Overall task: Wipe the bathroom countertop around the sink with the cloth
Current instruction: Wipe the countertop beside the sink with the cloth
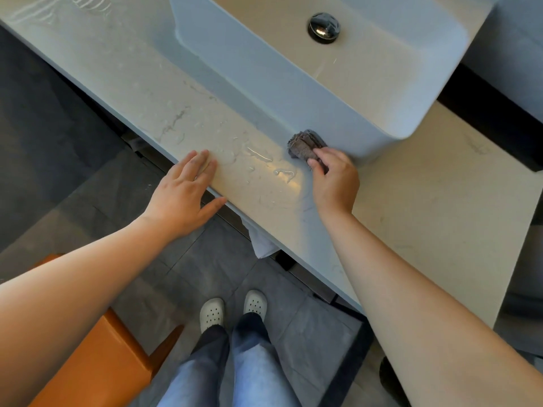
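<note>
Your right hand (335,183) has its fingers curled around a bunched grey-brown cloth (305,145) with a nubby, crumpled weave, pressing it onto the countertop (426,201) right against the base of the sink (293,83), at its near wall close to the rounded front corner. The sink is a smooth, pale vessel basin with softly rounded corners, sitting on top of the counter; a shiny chrome drain plug (323,27) lies in its flat bottom. The countertop is a light, polished stone-look slab with faint grey veining. In front of the sink, between your hands, beads and smears of water (258,155) glint on the surface. Your left hand (185,195) lies flat and relaxed on the counter's front edge — fingers straight, holding nothing — well to the left of the cloth. Below the sink, under the counter's edge, a fold of white fabric (261,242) hangs down. Farther below are matte grey floor tiles (164,289), perforated white clogs (212,314) — and an orange seat (97,348) with angular edges.
</note>
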`<action>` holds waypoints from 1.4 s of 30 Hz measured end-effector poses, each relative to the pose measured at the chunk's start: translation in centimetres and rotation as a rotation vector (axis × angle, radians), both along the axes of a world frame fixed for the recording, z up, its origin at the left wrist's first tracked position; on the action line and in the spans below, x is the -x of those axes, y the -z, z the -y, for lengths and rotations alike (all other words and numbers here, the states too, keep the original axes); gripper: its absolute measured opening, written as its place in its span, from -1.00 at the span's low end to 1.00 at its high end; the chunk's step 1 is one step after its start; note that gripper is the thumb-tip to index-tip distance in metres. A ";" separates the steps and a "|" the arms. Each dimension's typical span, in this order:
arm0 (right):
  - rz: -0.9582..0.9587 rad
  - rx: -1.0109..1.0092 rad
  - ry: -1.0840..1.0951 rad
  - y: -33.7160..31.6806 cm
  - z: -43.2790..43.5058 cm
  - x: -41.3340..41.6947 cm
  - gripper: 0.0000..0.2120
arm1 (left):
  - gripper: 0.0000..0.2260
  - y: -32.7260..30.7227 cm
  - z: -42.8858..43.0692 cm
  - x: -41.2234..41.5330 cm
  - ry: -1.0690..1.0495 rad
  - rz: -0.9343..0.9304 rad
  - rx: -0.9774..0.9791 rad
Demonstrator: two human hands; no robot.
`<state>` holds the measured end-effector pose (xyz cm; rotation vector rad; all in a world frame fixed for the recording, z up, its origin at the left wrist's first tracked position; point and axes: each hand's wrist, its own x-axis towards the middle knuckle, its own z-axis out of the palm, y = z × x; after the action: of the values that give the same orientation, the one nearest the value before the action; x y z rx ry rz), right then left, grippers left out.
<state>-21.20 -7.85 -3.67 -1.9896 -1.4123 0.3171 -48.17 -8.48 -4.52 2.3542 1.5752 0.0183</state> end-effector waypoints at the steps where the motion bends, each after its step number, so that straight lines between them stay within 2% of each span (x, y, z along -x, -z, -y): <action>1: 0.009 -0.007 0.013 0.5 -0.1 0.2 -0.74 | -0.27 0.1 0.0 0.0 -0.001 0.002 -0.001; 5: 0.013 -0.056 0.035 1.5 -0.1 1.1 -0.74 | -0.26 0.0 -0.1 0.1 0.012 -0.012 -0.012; 12: 0.018 -0.004 -0.029 1.6 0.2 2.4 -0.73 | -0.28 -0.2 -0.2 0.2 0.027 -0.020 -0.025; 21: 0.034 -0.024 -0.109 1.8 5.1 6.0 -0.76 | -0.28 -0.8 -0.7 1.0 0.055 -0.004 0.017; 26: 0.033 -0.019 -0.205 1.2 8.0 7.7 -0.77 | -0.43 -1.3 -1.2 1.4 0.064 0.069 0.071; 28: -0.038 0.018 -0.227 0.7 8.8 8.0 -0.77 | -0.44 -1.7 -1.5 1.8 0.084 0.083 0.107; 32: -0.459 0.215 -0.133 -1.6 9.3 7.3 -0.76 | -0.42 -2.3 -1.7 2.1 0.105 0.069 0.153; 34: -0.532 0.215 -0.076 -3.1 8.5 6.4 -0.76 | -0.42 -2.2 -1.5 1.8 0.086 0.073 0.155; 37: -0.484 0.112 -0.029 -4.7 5.9 4.6 -0.76 | -0.41 -2.2 -1.1 1.3 0.044 0.090 0.153; 42: -0.262 0.028 -0.050 -4.1 -0.2 2.5 -0.75 | -0.39 -2.3 -0.5 0.4 -0.015 0.093 0.123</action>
<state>-23.67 -7.64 0.39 -1.8589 -1.2965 0.5994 -48.55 -8.00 -2.26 2.2151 1.5055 0.0327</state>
